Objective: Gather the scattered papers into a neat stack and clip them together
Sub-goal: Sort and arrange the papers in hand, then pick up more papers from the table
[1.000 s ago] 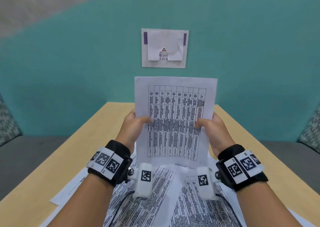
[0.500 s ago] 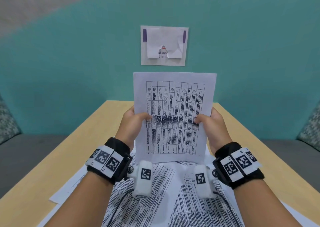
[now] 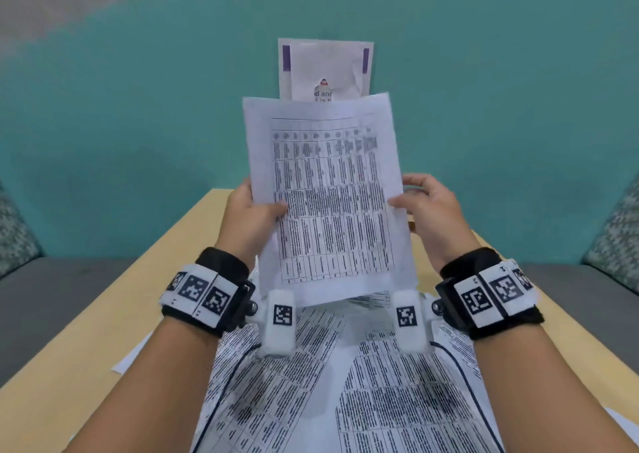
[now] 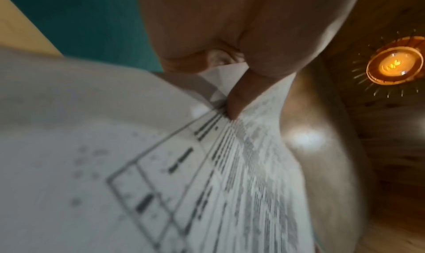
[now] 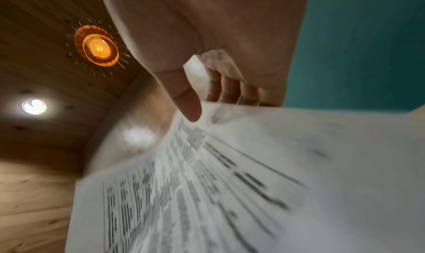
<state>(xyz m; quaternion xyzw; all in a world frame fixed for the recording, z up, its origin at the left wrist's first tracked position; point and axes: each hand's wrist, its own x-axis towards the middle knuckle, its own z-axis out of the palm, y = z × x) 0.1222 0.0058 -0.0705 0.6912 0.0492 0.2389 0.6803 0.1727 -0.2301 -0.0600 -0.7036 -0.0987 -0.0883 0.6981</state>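
Observation:
I hold a printed sheaf of papers (image 3: 332, 193) upright above the table, its top leaning a little left. My left hand (image 3: 249, 217) pinches its left edge, thumb on the printed face (image 4: 234, 107). My right hand (image 3: 428, 210) pinches the right edge, with the thumb on the front and the fingers (image 5: 230, 91) behind the papers (image 5: 230, 184). Several more printed sheets (image 3: 311, 383) lie fanned and overlapping on the table under my wrists. No clip shows in any view.
The light wooden table (image 3: 86, 366) runs away from me to a teal wall with a paper notice (image 3: 325, 68) on it. Grey seats with patterned cushions (image 3: 615, 238) flank the table. A round ceiling lamp (image 5: 98, 47) shows in the wrist views.
The held papers have risen and turned slightly anticlockwise, and they now cover the foot of the wall notice. My right hand's fingers have spread behind the right edge.

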